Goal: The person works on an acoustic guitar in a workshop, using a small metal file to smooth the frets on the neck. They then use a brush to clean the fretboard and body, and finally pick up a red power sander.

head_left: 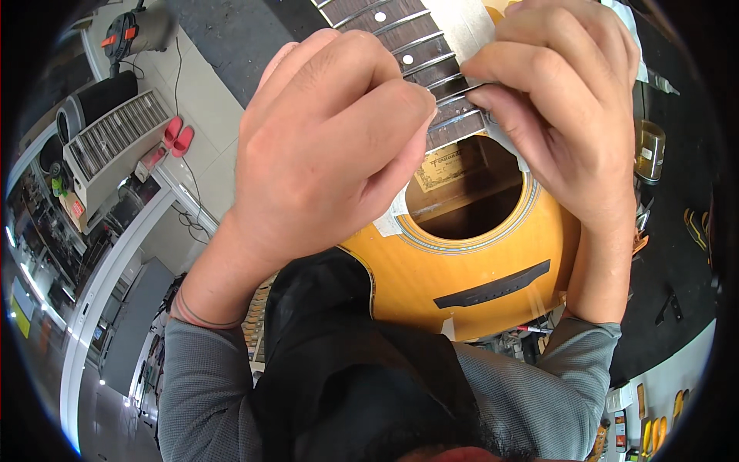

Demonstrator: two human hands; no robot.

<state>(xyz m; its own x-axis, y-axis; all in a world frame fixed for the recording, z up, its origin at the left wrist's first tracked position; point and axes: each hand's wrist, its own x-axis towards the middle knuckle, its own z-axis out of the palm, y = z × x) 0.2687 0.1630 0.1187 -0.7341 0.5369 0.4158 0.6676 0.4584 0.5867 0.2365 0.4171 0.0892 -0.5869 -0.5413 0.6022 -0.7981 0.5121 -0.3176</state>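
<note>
An acoustic guitar [408, 269] with an orange-yellow top lies in front of me, with no strings on it. Its dark fretboard [419, 44] has metal frets and white dots. My right hand [566, 100] pinches the end of a thin fret wire [464, 92] between thumb and index finger at the fretboard's right edge. Curled closed, my left hand [331, 138] presses at the opposite edge; whatever its fingers hold is hidden. Pale tape [389, 222] covers wood beside the sound hole [481, 219]. Lower on the top sits a black bridge [493, 285].
A dark workbench [677, 223] runs along the right, bearing a glass jar [650, 150] and small tools. Yellow-handled tools [654, 435] sit at the lower right. On the floor at left are red slippers [178, 137], cables and a slatted box [115, 138].
</note>
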